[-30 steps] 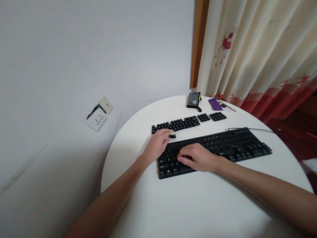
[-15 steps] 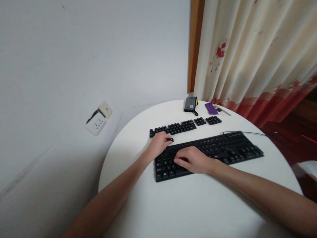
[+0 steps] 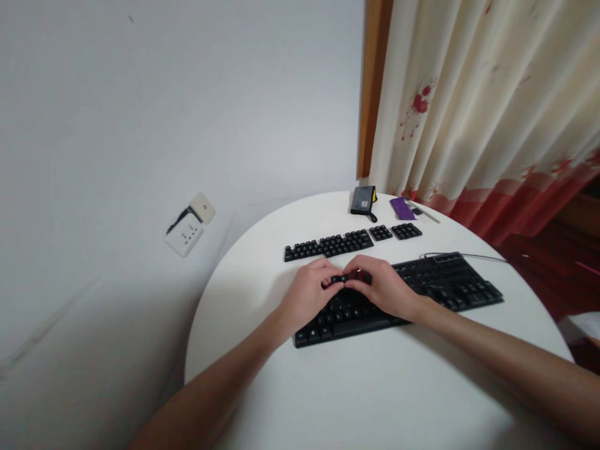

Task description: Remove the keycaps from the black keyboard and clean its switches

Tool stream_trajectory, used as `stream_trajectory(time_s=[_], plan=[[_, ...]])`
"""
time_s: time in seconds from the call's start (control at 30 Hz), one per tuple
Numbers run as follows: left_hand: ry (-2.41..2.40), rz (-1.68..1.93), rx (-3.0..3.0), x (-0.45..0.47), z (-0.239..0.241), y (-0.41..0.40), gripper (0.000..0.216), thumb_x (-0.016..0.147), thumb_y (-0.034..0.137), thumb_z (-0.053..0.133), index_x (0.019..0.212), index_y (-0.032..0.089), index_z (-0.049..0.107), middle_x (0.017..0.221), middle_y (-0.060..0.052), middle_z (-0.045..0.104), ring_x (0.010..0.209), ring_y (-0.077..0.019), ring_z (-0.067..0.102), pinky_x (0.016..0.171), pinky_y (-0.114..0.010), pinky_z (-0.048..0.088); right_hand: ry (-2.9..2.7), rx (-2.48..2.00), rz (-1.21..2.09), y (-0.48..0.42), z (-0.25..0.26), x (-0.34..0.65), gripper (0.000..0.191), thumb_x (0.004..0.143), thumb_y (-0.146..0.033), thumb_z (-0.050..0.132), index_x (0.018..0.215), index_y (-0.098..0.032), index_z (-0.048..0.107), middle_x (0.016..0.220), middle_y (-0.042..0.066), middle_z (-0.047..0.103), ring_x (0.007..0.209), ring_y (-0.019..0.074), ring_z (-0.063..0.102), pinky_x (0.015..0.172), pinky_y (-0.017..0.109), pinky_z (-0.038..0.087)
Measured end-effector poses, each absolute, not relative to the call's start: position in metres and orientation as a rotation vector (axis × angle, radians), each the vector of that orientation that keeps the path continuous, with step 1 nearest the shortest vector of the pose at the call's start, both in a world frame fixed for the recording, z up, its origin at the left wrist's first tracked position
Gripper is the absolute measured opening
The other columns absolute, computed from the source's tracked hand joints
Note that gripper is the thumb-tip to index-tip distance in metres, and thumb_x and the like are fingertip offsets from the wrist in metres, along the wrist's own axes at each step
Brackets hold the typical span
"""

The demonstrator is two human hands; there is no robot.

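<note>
A black keyboard [image 3: 445, 284] lies across the round white table [image 3: 365, 387]. Both hands meet over its left half. My left hand [image 3: 307, 294] is curled, its fingertips pinching a small black keycap [image 3: 338, 279] just above the keys. My right hand [image 3: 387, 289] is curled beside it, fingertips closed on a small dark piece with a red spot [image 3: 359, 275]. The two hands touch at the fingertips. Behind them lies a row of loose black keycaps [image 3: 328, 244] with two smaller blocks of keycaps [image 3: 380, 233] [image 3: 405, 230] to its right.
At the table's far edge lie a grey pouch with a yellow side [image 3: 364, 200], a purple item [image 3: 402, 207] and a thin pen-like tool [image 3: 424, 212]. The keyboard cable [image 3: 473, 256] runs right. A wall socket [image 3: 190, 228] is at left, a flowered curtain [image 3: 482, 106] behind.
My left hand lifted the loose keycap from the table and brought it right over the keyboard. My right hand moved up from the lower keys to meet it.
</note>
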State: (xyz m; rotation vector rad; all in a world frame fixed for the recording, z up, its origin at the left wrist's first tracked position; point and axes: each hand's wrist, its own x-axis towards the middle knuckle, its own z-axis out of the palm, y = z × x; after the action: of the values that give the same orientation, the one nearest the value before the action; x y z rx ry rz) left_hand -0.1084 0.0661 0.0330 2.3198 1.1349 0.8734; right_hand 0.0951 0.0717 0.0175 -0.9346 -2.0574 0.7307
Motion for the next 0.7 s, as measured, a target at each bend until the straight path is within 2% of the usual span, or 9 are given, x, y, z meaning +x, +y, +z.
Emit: stream_trajectory(time_s=[0.23,0.3,0.47,0.6,0.7], plan=[[1.121,0.785,2.097,-0.112,0.018,0.059,0.021,0.086,0.018,0.064,0.104,0.023,0.074,0.1,-0.003,0.071,0.086,-0.0154,0.065,0.079,-0.027,0.055,-2.001,-1.03,0.829,0.065,0.004,0.103,0.013,0.086,-0.022,0.065,0.098,-0.019,0.068,0.086,0.003,0.069,0.076,0.0163,0.061,0.073,0.029,0.049],[1.175,0.745,2.037,-0.115,0.017,0.056,0.024,0.084,0.017,0.065,0.107,0.022,0.074,0.098,-0.003,0.073,0.083,-0.0152,0.066,0.078,-0.027,0.056,-1.99,-1.064,0.837,0.063,0.0,0.103,0.014,0.086,-0.022,0.064,0.099,-0.019,0.069,0.087,0.003,0.07,0.078,0.0168,0.062,0.074,0.03,0.049],[1.272,0.63,2.043,-0.116,0.019,0.052,0.016,0.08,0.02,0.07,0.094,0.024,0.077,0.084,0.001,0.075,0.07,-0.015,0.065,0.069,-0.026,0.054,-2.032,-1.102,0.789,0.061,-0.003,0.102,0.014,0.087,-0.022,0.062,0.096,-0.019,0.073,0.092,0.006,0.072,0.084,0.0187,0.064,0.079,0.031,0.049],[1.237,0.639,2.042,-0.114,0.02,0.051,0.016,0.081,0.017,0.069,0.09,0.026,0.078,0.091,0.001,0.076,0.081,-0.0176,0.069,0.076,-0.028,0.054,-2.008,-1.168,0.777,0.062,-0.006,0.101,0.016,0.085,-0.023,0.064,0.098,-0.019,0.072,0.089,0.005,0.073,0.077,0.0179,0.064,0.071,0.03,0.049],[1.194,0.657,2.099,-0.112,0.02,0.05,0.017,0.082,0.016,0.069,0.091,0.027,0.078,0.091,0.001,0.076,0.083,-0.018,0.07,0.077,-0.029,0.054,-2.007,-1.161,0.777,0.062,-0.008,0.101,0.015,0.085,-0.022,0.064,0.097,-0.019,0.072,0.09,0.005,0.073,0.079,0.0181,0.064,0.073,0.03,0.049]])
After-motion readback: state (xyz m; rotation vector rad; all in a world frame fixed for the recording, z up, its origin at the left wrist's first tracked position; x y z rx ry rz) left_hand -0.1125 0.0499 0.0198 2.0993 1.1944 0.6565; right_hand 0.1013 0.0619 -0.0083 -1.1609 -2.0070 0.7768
